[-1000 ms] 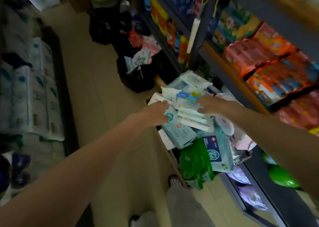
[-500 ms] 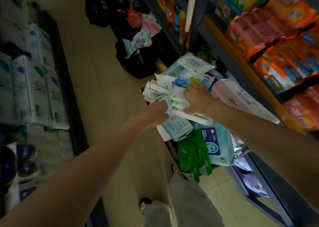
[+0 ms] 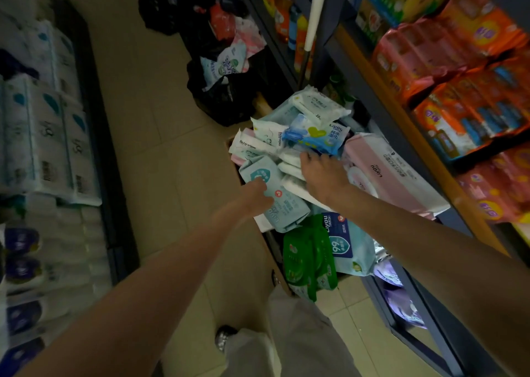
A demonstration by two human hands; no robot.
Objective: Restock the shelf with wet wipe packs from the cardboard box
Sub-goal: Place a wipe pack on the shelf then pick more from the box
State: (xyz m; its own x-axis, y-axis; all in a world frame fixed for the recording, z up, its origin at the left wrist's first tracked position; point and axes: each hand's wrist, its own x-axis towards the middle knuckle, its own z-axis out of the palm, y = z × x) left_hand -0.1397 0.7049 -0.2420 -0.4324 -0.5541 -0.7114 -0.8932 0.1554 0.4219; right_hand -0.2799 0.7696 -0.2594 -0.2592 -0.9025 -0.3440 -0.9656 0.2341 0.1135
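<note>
Green wipe packs (image 3: 304, 259) nearest, in cardboard box (image 3: 275, 250) on floor by shelf (image 3: 401, 113). L hand (image 3: 253, 197) grasps pale teal pack (image 3: 275, 193); fingers hidden under it. R hand (image 3: 321, 176) lies on white packs (image 3: 289, 161), fingers relaxed. Blue-heart pack (image 3: 315, 136) beyond.

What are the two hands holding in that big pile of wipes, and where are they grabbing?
The left hand grips the pale blue pack at its near-left edge. The right hand lies on the white packs; whether it grips one cannot be told.
</note>
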